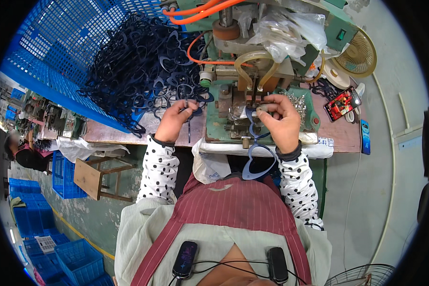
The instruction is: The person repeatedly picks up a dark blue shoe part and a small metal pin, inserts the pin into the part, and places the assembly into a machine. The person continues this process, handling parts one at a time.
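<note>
Blue looped strap [255,141], front of press [214,127]: likely light, flexible; best held by band. Right hand [282,122] pinching its top; left hand [174,122] pinching dark strap [189,127], left of press.

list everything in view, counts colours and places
press: 1, green, centre
looped strap: 1, blue, at press front
looped pieces: many, dark blue, at basket
basket: 1, blue, upper left
hoses: several, orange or amber, at press
plastic: one bunch, clear, on press
metal bits: many, silver, right of press
phone: 1, red-lit screen, table right
flat object: 1, blue, table's right edge
fans: 2, beige and dark, right
table: 1, pinkish, centre
stool: 1, brown, left
crates: several, blue, lower left
co-worker: 1, dark clothes, far left
apron: 1, maroon, lower centre
devices: 2, black, on chest
sleeves: 2, dotted white, forearms
left hand: 1, bare, pinching looped piece
right hand: 1, bare, at strap
</note>
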A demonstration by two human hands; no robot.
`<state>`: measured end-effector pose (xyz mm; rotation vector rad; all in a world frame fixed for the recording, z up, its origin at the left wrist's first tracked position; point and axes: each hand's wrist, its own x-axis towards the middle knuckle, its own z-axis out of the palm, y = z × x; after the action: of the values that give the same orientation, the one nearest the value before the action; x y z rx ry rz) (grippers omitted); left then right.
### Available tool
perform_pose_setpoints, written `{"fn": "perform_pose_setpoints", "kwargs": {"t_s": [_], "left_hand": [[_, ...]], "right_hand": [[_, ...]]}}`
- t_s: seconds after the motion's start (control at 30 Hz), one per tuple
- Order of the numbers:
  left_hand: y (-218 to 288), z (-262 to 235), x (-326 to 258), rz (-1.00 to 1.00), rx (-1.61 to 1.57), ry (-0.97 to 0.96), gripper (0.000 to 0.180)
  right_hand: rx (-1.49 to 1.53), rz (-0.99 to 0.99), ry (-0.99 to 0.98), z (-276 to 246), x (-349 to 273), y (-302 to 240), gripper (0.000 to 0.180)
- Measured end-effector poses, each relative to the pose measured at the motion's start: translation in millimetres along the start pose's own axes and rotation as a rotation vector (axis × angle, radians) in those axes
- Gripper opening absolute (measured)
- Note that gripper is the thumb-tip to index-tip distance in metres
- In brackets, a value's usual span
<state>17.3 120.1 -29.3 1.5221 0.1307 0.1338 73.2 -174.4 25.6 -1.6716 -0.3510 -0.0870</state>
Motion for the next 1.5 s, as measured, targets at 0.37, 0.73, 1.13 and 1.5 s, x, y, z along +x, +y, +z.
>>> {"fn": "perform_pose_setpoints", "kwargs": {"t_s": [0.37,0.73,1.13,1.5], "left_hand": [[-8,-17,-9,0.347,0.971,0.323,0.006],[76,105,-35,1.137,0.634,-0.431,0.021],[51,146,16,1.336,0.262,-0.987,0.017],[34,141,15,1.416,0.195,-0.824,0.012]], "right_hand": [[0.104,0.059,0.005,15,15,-13,0.046],[0.106,-0.054,0.167,-13,15,31,0.037],[-0.035,0.033,0.281,-65,6,70,0.028],[-0.726,0.008,0.455,-109,23,135,0.022]]}}
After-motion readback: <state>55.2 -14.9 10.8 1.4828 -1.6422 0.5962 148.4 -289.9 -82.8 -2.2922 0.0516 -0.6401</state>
